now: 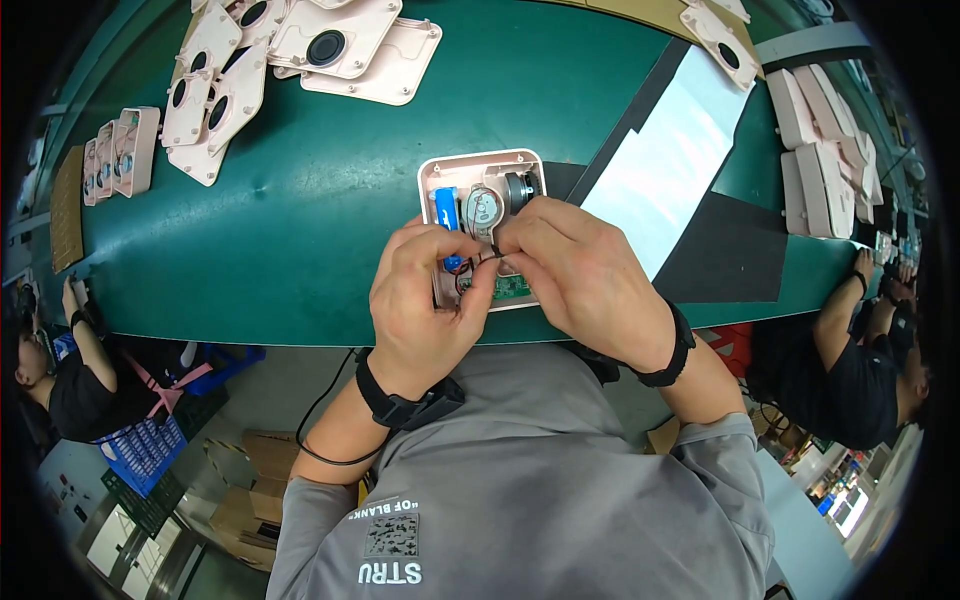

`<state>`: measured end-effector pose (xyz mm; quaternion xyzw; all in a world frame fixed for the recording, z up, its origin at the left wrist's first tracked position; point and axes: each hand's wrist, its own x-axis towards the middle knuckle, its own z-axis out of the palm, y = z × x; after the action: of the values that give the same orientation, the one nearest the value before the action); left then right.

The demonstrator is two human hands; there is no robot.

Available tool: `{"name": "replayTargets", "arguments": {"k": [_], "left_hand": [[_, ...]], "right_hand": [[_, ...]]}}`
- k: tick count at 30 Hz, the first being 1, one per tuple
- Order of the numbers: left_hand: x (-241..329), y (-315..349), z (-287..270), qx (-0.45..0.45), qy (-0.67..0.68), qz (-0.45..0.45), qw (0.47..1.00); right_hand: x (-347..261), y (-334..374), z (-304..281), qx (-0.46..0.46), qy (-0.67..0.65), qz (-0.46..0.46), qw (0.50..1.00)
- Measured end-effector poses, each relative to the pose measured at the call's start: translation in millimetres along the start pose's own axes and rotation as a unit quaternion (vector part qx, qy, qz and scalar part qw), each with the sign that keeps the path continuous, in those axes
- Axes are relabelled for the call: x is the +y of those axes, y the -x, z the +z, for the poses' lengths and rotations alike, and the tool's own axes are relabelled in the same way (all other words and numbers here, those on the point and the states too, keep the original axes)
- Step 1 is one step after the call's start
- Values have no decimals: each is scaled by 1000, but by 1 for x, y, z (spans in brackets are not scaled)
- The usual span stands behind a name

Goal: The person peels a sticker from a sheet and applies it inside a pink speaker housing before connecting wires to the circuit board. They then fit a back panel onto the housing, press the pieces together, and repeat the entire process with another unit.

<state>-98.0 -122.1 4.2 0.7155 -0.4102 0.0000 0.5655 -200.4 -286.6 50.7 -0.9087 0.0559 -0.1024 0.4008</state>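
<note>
Far left, pale-pink speaker panels (290,45) overlap. Near centre, the left hand (418,298) pinches thin wires (494,253) over an open pale-pink housing (428,170); the right hand (597,270), just beside it, pinches them too. Best grip gently, sparing the wire ends strain.

Housing (478,160) lies on table (330,230), left of sheet (668,165).

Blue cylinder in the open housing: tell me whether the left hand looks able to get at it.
Probably yes: the left hand is close beside the blue cylinder, whose upper part lies uncovered in the open housing. The hand seems to pinch thin wires, so it would likely release those first.
</note>
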Motion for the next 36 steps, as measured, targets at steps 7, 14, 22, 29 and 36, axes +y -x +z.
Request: {"name": "replayTargets", "arguments": {"k": [7, 14, 22, 29, 36], "left_hand": [[5, -5, -10, -87, -54, 16, 995], [7, -3, -9, -95, 9, -94, 991], [6, -4, -11, -103, 49, -106, 988], [8, -7, -16, -122, 49, -101, 986], [5, -6, -15, -117, 57, -84, 988]], "right_hand": [[2, 3, 5, 18, -33, 3, 999], [8, 8, 9, 45, -32, -24, 998], [13, -2, -10, -15, -150, 36, 988], [6, 0, -9, -47, -135, 81, 986], [6, 1, -2, -3, -110, 40, 993]]}}
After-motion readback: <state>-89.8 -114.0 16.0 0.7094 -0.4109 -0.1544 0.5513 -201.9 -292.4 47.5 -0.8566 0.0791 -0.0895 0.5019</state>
